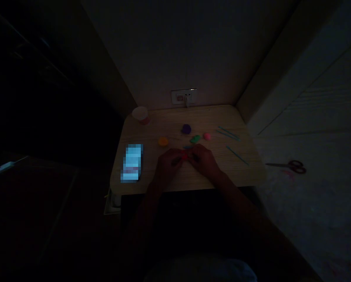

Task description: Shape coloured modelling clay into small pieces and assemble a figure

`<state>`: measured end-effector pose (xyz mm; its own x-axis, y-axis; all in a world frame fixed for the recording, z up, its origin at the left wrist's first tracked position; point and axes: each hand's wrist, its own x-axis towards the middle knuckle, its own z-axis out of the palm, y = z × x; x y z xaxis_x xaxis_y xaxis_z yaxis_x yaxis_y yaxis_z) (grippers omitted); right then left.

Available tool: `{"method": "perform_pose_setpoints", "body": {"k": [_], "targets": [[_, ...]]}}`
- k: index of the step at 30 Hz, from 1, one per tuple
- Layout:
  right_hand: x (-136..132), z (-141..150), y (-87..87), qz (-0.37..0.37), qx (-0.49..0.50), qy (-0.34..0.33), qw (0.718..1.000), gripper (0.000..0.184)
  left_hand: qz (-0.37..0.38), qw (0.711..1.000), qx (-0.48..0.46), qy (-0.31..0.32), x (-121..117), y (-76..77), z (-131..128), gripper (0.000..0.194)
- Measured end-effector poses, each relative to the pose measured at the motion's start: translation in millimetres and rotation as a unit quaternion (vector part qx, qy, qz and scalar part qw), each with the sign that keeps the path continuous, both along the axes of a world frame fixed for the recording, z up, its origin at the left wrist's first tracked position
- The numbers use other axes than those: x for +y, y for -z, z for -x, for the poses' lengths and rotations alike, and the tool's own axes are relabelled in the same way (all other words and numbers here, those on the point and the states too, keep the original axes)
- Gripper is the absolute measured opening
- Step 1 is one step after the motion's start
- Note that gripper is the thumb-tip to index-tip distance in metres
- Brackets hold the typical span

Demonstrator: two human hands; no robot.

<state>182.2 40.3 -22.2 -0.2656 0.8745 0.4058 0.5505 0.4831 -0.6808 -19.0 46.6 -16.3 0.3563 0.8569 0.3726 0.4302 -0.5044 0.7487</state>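
Observation:
Low over the front half of a small wooden table (175,182), my left hand (166,166) and my right hand (205,161) meet. Between their fingertips they pinch a small red piece of what looks like modelling clay (185,156); the fingers cover much of it. Just beyond the hands lies a small bluish piece (187,147), partly hidden. Farther back are a green lump (195,139), a pink round lump (207,136) and a purple lump (186,129). An orange lump (163,141) sits beyond my left hand. The dim light blurs finer detail.
A lit phone (132,163) lies at the table's left, with a cup (141,115) at the back left corner. Thin blue-green sticks (237,155) lie on the right. Scissors (295,166) rest beyond the right edge. A wall socket (183,96) is behind.

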Motion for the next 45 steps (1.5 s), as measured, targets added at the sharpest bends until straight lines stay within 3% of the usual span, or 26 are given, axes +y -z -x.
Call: {"method": "perform_pose_setpoints", "body": {"k": [9,19,25,30,45], "targets": [[-1.3,-2.5,-1.3,0.005,0.023,0.000,1.000,0.021,-0.016,1.000,-0.022,-0.011,-4.1,0.0,0.9,0.014],[-4.2,-2.7,-7.5,0.020,0.174,-0.019,0.984,0.012,0.053,0.991,-0.126,0.002,-2.5,-2.0,5.5,0.016],[-3.4,-3.7,-8.5,0.054,0.185,-0.034,0.981,0.011,0.094,0.982,-0.162,0.029,-2.9,-0.1,8.3,0.019],[-4.4,-3.5,-8.1,0.064,0.203,-0.037,0.976,0.011,0.137,0.973,-0.187,0.017,-3.6,-1.3,6.7,0.022],[-4.4,6.0,-6.0,0.062,0.266,-0.055,0.960,0.010,0.162,0.951,-0.260,0.041,-1.3,-0.6,7.8,0.017]]}}
